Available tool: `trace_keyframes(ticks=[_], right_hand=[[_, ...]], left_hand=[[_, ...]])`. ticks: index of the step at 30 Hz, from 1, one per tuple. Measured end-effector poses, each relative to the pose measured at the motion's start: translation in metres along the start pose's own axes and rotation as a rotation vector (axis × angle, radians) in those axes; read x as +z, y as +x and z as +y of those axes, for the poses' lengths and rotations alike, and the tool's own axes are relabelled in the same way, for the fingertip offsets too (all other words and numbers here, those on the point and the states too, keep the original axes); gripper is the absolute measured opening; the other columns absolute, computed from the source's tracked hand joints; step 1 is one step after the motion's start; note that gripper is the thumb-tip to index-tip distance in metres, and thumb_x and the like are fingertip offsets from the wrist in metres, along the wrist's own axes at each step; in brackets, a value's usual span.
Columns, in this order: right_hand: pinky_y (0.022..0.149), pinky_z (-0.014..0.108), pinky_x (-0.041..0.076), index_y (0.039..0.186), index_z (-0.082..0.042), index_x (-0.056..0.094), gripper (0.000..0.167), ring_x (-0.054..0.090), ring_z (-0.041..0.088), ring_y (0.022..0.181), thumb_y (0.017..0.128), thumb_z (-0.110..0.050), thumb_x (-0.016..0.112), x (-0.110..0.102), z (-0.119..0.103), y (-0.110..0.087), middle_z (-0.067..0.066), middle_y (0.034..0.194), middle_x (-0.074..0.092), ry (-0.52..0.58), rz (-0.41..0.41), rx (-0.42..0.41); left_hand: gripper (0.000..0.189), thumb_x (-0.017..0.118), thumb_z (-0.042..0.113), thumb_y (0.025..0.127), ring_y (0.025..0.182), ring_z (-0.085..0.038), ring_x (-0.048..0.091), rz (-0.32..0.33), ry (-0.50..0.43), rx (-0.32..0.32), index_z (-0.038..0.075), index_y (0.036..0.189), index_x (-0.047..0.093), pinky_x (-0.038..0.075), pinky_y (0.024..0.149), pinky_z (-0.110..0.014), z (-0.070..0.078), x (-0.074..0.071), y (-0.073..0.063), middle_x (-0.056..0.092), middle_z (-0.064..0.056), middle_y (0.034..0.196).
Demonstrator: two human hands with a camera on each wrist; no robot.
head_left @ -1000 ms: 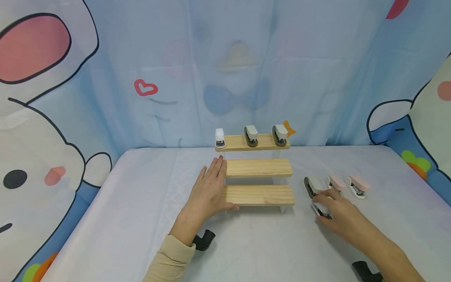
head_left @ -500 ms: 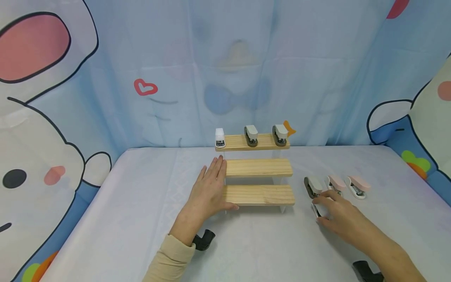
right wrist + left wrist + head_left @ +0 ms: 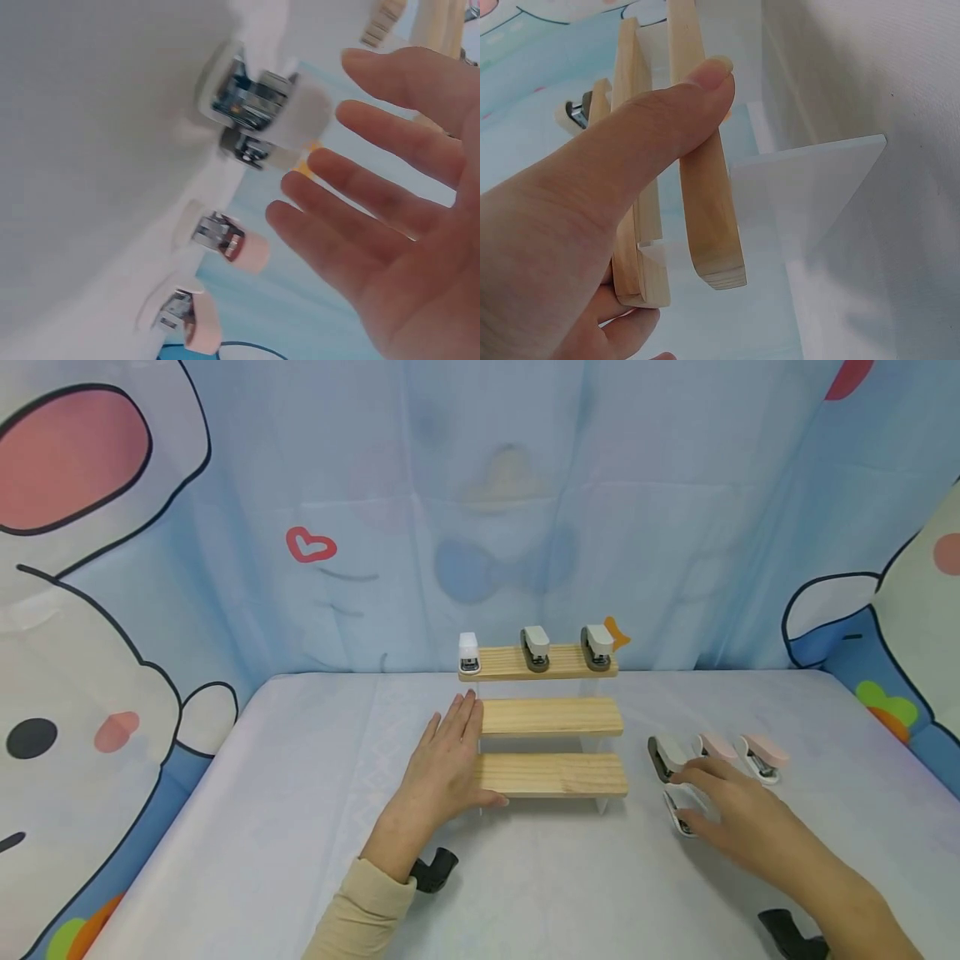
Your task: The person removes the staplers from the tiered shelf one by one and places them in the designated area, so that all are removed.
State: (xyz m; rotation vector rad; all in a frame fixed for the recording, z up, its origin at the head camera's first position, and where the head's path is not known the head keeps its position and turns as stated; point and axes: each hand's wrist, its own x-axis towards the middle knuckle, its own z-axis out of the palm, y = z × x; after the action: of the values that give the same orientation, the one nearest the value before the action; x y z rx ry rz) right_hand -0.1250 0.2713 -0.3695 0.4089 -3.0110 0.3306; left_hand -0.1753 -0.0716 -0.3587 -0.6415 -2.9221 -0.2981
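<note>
My left hand lies along the left end of a three-tier wooden display stand, fingers straight. In the left wrist view its thumb crosses the lowest plank. On the right, my right hand hovers beside a small white stapler, which it partly covers in the head view. The right wrist view shows this stapler standing on the cloth, with the extended fingers apart from it. Close behind stands a white stapler with a dark grey base.
Two pink staplers stand behind the right hand. The top tier holds a white stapler and two with dark grey bases. Clear supports carry the planks. A patterned blue curtain hangs behind the white-covered table.
My right fingers have loosened from around the white stapler and shifted slightly right, baring more of it. The left hand and the stand have stayed put.
</note>
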Motion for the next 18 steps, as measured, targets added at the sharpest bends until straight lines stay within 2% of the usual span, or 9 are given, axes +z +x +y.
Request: trace_keyframes(ticks=[2,8,11,16,18], right_hand=[[0.078,0.054,0.058,0.115,-0.004,0.067,0.039,0.063,0.044,0.108,0.080,-0.016,0.081,-0.005,-0.001,0.001,0.023,0.124,0.058,0.006,0.040,-0.013],[0.077,0.054,0.058,0.108,-0.005,0.070,0.035,0.064,0.038,0.101,0.076,-0.010,0.083,-0.016,-0.003,0.006,0.019,0.116,0.062,-0.010,0.231,-0.112],[0.071,0.052,0.058,0.105,-0.005,0.070,0.034,0.066,0.035,0.094,0.074,-0.008,0.084,-0.020,-0.005,0.010,0.018,0.114,0.063,-0.013,0.310,-0.147],[0.064,0.048,0.058,0.108,-0.004,0.069,0.035,0.066,0.033,0.086,0.076,-0.009,0.082,-0.027,-0.012,0.018,0.019,0.117,0.062,-0.001,0.329,-0.140],[0.064,0.049,0.058,0.109,-0.003,0.069,0.035,0.066,0.033,0.087,0.077,-0.009,0.082,-0.030,-0.015,0.022,0.020,0.119,0.061,0.003,0.333,-0.137]], left_hand=[[0.133,0.088,0.058,0.062,0.155,-0.027,0.015,0.002,0.001,0.000,-0.001,0.157,0.018,0.021,0.125,-0.048,0.000,0.000,0.000,0.015,-0.014,0.166],[0.133,0.089,0.058,0.061,0.155,-0.026,0.015,0.001,0.000,0.000,-0.001,0.157,0.018,0.021,0.125,-0.048,0.000,0.000,0.000,0.015,-0.014,0.166],[0.133,0.088,0.058,0.061,0.155,-0.027,0.015,0.001,0.003,-0.001,-0.001,0.157,0.017,0.021,0.125,-0.048,0.000,0.000,0.001,0.016,-0.014,0.166],[0.133,0.089,0.058,0.061,0.155,-0.027,0.015,0.001,0.001,0.000,-0.001,0.157,0.017,0.020,0.125,-0.049,0.000,0.000,0.001,0.015,-0.014,0.166],[0.133,0.088,0.058,0.061,0.155,-0.027,0.015,0.001,0.003,0.000,-0.001,0.157,0.017,0.020,0.125,-0.049,0.000,0.000,0.000,0.015,-0.014,0.166]])
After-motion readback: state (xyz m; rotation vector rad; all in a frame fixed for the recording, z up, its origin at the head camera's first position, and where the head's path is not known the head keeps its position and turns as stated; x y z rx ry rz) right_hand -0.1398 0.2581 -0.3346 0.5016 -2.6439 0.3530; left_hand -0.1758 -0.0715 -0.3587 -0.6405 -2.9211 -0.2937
